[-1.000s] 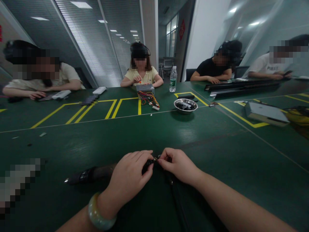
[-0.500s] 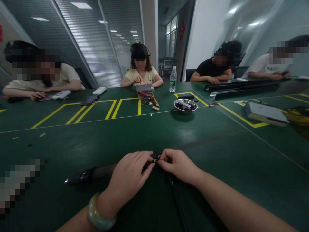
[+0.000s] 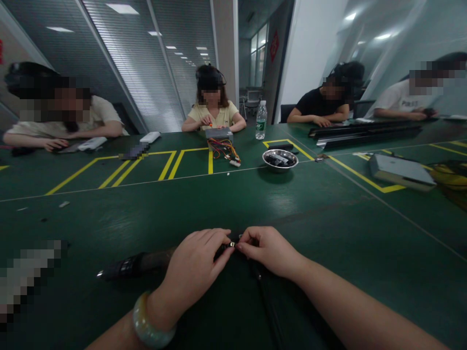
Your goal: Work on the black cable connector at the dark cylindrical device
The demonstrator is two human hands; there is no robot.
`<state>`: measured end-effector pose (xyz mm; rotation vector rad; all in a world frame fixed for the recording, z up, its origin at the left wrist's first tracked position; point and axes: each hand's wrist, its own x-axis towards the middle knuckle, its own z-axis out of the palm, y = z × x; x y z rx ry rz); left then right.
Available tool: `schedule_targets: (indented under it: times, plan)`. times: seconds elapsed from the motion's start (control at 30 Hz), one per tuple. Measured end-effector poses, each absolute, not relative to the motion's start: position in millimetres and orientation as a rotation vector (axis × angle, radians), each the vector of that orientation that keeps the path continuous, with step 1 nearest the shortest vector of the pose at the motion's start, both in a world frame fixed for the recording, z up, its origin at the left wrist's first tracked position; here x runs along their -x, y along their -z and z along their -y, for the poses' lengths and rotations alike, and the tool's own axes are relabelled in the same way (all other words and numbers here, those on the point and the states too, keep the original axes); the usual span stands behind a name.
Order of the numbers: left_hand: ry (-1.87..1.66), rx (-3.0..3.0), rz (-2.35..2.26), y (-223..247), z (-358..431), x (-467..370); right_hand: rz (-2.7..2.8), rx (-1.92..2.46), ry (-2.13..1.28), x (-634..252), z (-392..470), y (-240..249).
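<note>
My left hand (image 3: 199,267), with a bracelet (image 3: 149,323) at its wrist, is closed in a pinch on a small dark piece with a shiny metal end (image 3: 232,244). My right hand (image 3: 272,253) meets it from the right, thumb and fingertips pinched together beside the shiny end. Whatever those right fingers hold is too small and covered to make out. Beneath my left hand lies a dark, pen-like electric screwdriver (image 3: 138,264), its silvery tip pointing left. A black cord or rod (image 3: 268,306) runs from under my right hand toward the near edge.
Farther out on the green table (image 3: 146,214) stands a metal bowl (image 3: 280,167) of dark parts. A water bottle (image 3: 261,121), a power supply with coloured wires (image 3: 219,133), black rails (image 3: 368,136) and a flat grey box (image 3: 401,171) lie beyond. Several people sit opposite.
The shiny end between my fingertips has turned or tilted slightly. Both hands keep almost the same place.
</note>
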<state>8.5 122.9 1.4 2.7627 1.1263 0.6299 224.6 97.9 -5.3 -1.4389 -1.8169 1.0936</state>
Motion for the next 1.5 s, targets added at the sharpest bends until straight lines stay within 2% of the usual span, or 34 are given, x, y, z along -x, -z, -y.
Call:
schedule_targets:
  times: [1.5]
  plan:
    - [-0.627,-2.710,-1.147,-13.7,-115.5,-9.1,1.869,1.492,-1.074,-221.3,-100.5,10.5]
